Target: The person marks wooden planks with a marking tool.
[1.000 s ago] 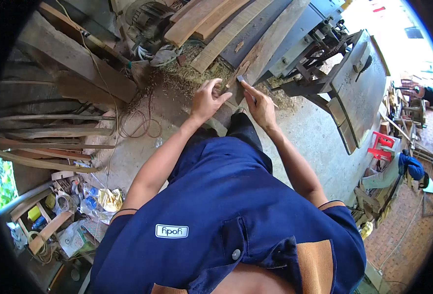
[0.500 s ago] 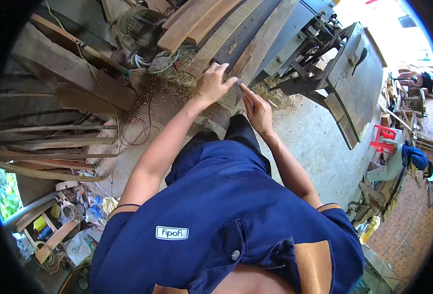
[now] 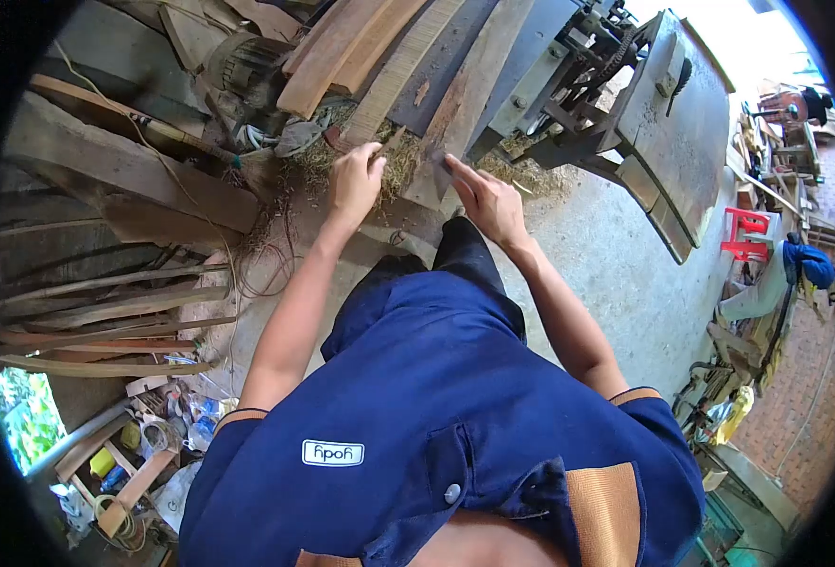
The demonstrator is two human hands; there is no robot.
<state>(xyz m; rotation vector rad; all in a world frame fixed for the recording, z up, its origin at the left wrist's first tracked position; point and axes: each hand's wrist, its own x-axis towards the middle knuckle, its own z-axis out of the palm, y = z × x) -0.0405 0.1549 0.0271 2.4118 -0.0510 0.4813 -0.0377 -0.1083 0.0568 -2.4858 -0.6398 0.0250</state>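
My left hand (image 3: 353, 186) is raised beside the end of a rough pale board (image 3: 386, 83), fingers bent with the thumb apart from them. A small brown sliver of wood (image 3: 395, 138) shows just past its fingertips. To the right, my right hand (image 3: 493, 205) stretches its fingers toward the near end of a long plank (image 3: 469, 87), fingertips right at its edge. The plank lies along the dark metal machine table (image 3: 429, 57), beside the rough board. Below the plank's end, a pale wooden surface (image 3: 424, 189) shows between my hands.
More boards (image 3: 342, 47) lie at the left of the machine, near a motor (image 3: 242, 61). A tilted metal saw table (image 3: 677, 123) stands at the right. Shavings (image 3: 318, 165) cover the floor below. Long timbers (image 3: 105, 302) are stacked at left. A person (image 3: 781, 274) bends near a red chair (image 3: 746, 234).
My left hand has moved left, away from the plank's end. My right hand has shifted slightly and stays at the plank. The view has swung a little, so the machine sits farther left and higher.
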